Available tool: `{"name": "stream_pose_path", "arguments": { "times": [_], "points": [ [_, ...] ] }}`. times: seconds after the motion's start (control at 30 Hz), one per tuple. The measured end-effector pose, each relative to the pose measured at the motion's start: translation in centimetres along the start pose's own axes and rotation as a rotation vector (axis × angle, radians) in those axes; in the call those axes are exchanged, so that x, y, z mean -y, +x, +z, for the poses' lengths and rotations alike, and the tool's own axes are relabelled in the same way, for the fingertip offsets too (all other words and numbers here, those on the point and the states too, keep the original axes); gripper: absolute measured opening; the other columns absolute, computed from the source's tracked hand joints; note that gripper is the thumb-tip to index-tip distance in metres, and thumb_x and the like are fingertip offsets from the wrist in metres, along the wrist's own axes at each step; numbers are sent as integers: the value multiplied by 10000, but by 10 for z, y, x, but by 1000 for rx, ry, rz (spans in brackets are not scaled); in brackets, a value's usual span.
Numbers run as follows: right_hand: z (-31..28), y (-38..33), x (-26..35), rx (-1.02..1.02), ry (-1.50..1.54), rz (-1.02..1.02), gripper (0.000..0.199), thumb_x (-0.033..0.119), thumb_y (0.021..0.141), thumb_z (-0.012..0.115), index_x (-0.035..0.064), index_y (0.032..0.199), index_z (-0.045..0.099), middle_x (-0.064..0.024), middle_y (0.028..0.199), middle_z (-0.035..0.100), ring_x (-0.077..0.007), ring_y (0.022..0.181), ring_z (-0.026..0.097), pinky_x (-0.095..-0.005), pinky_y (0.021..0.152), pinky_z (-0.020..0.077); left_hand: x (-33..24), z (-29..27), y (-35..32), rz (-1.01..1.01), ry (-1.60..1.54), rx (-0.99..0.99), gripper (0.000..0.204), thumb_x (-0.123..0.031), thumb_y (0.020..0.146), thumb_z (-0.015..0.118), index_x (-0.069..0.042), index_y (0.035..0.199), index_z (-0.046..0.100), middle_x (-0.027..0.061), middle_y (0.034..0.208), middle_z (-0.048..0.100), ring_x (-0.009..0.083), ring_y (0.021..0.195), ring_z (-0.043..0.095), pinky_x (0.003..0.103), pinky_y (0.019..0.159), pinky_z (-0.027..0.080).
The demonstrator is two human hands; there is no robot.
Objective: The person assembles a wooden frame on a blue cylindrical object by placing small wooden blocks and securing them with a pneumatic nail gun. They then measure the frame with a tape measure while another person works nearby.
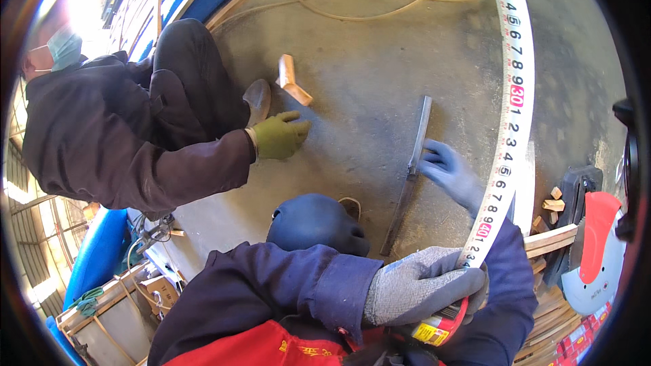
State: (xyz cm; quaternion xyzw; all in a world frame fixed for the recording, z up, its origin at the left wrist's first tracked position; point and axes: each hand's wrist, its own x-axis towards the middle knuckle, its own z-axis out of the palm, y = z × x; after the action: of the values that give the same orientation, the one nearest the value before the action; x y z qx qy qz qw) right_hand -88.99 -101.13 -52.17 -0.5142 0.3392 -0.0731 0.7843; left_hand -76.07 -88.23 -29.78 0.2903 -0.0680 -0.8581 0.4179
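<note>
My left hand (424, 286), in a grey knit work glove, is closed around a tape measure (435, 325) with a red and yellow case. Its long white blade (515, 98) arches up past the right side to the top of the view. My right hand (444, 168), in a blue-grey glove, reaches out below the blade with its fingers curled at a narrow grey metal bar (420, 132). A darker strip (399, 213) continues in line from the bar's near end; whether it is one piece with it I cannot tell. The right fingertips are partly hidden.
At left a co-worker in dark clothes crouches, an olive-gloved hand (281, 135) held open over the floor. Wooden blocks (291, 81) lie beyond it. A pale hose (380, 17) loops at the back. At right are a red and pale-blue object (600, 251) and stacked wood strips (553, 240).
</note>
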Motion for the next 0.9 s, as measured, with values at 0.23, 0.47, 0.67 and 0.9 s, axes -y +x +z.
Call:
{"name": "stream_pose_path", "arguments": {
  "times": [0.23,0.47,0.67,0.9],
  "points": [
    [-111,-277,-30,-968,288,-201,360,168,1026,626,-12,1336,584,-113,1204,669,-197,1088,666,-337,1015,532,-34,-7,-2,-191,327,-174,245,-232,1073,526,-37,1001,656,51,891,658,146,812,631,303,712,508],
    [7,-506,-190,-1823,169,116,432,197,953,740,-23,1303,617,-92,1075,705,-174,943,673,-319,851,545,-86,-72,88,-20,632,-77,290,-314,1110,436,-85,944,499,47,905,469,207,830,468,379,807,417],
    [156,-471,-310,-1709,-66,731,647,379,852,841,2,1322,604,-169,1120,749,-257,1018,735,-357,909,577,-76,-151,199,-7,564,28,320,-252,1079,510,-12,1258,624,144,1200,643,358,1164,637,548,1089,482],
    [161,-424,-334,-1720,-4,879,612,407,826,859,10,1239,643,-192,1075,746,-276,992,731,-376,879,566,8,-196,192,-277,557,-40,264,-292,1058,534,-55,1088,647,109,1073,649,313,1064,645,525,1055,483]
  ]
}}
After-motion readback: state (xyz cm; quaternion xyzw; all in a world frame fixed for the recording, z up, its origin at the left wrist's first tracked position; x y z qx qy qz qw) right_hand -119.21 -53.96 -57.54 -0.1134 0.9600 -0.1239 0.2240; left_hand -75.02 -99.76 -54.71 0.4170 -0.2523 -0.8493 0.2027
